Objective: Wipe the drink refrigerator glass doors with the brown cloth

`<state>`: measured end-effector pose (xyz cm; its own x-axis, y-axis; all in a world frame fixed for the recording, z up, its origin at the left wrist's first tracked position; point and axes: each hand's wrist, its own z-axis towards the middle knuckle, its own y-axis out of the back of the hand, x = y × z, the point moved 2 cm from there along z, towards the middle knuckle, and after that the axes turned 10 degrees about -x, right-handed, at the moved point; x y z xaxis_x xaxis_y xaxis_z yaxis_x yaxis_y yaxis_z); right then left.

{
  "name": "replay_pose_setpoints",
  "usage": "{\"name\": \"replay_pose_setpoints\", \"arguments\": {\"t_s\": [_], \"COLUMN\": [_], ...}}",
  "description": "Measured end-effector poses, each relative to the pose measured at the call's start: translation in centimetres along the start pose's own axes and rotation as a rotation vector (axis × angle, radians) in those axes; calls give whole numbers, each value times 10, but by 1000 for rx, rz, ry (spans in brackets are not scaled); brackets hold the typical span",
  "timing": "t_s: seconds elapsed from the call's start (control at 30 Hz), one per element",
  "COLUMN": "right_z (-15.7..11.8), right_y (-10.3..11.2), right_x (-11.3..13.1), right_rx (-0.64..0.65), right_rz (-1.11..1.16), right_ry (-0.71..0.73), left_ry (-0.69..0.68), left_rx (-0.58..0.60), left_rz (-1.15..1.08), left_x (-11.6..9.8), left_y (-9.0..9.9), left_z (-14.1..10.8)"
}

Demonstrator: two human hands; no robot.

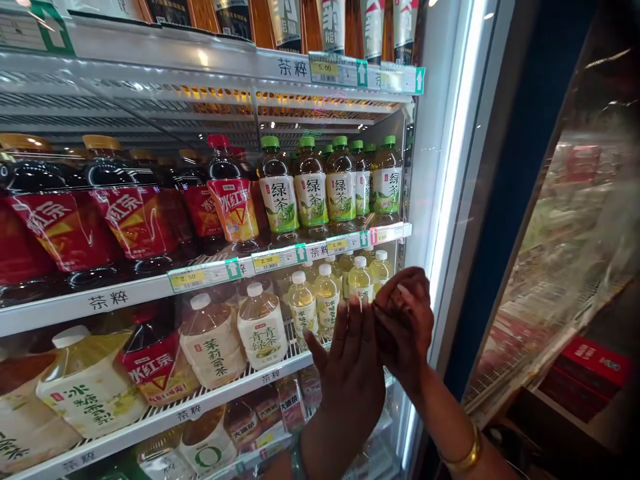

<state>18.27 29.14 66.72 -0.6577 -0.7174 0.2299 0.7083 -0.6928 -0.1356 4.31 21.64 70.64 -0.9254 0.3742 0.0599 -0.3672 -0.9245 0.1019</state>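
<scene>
My left hand (350, 373) is raised in front of a drinks fridge, its fingers stretched out and pointing up, with nothing seen in it. A bracelet circles that wrist. Just right of it, touching or nearly touching, is my right hand (405, 327), its fingers curled inward; whatever they hold, if anything, is hidden. A gold bangle (465, 450) sits on my right forearm. Behind the hands stand small pale-yellow drink bottles (327, 303) with white caps, partly covered by my fingers. Above them is a row of green-capped green tea bottles (341, 190).
Large red-label tea bottles (135, 213) fill the middle shelf's left. White-capped large bottles (260, 330) stand one shelf below. Price strips line the shelf edge (280, 258). A lit white fridge frame (453, 167) rises at right, beside a dark panel (525, 133). Red boxes (593, 367) lie beyond.
</scene>
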Motion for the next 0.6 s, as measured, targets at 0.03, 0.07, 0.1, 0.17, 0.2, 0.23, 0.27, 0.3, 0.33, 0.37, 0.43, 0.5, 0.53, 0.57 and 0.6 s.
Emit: {"name": "replay_pose_setpoints", "arguments": {"t_s": [0.03, 0.07, 0.1, 0.17, 0.2, 0.23, 0.27, 0.3, 0.33, 0.37, 0.43, 0.5, 0.53, 0.57, 0.6], "right_z": [12, 22, 28, 29, 23, 16, 8, 2, -1, 0, 12, 29, 36, 39, 39], "right_y": [1, 3, 6, 11, 12, 12, 11, 10, 7, 4, -1, -3, -3, -1, 1], "right_x": [-5, -9, -11, -11, -7, -2, 5, 12, 18, 23, 27, 23, 19, 15, 12], "right_rx": [-6, -25, -52, -117, -142, -152, -149, -139, -122, -98, -59, -59, -78, -103, -134], "right_rz": [0, -3, -10, -42, -58, -67, -67, -60, -48, -27, 17, 45, 50, 47, 36], "right_ry": [34, 68, 98, 101, 87, 72, 59, 58, 68, 97, 173, 231, 233, 215, 178], "left_ry": [-2, -3, -6, -6, -5, -4, -3, 0, 3, 4, 5, 3, 1, 1, 3], "left_rx": [-5, -7, -7, 2, 13, 21, 25, 21, 14, 3, -9, -7, -2, 2, 4], "left_rz": [18, 39, 59, 79, 77, 69, 59, 49, 39, 28, 12, 13, 18, 24, 33], "left_x": [-1, -1, -1, -1, -1, -1, -1, -1, -1, -2, -2, -2, -1, -1, -1], "left_y": [0, -1, -2, -3, -3, -3, -3, -2, -2, -1, 0, 0, 1, 1, 1], "left_z": [0, 0, -1, -3, -3, -4, -4, -4, -4, -4, -3, -3, -3, -3, -3]}}
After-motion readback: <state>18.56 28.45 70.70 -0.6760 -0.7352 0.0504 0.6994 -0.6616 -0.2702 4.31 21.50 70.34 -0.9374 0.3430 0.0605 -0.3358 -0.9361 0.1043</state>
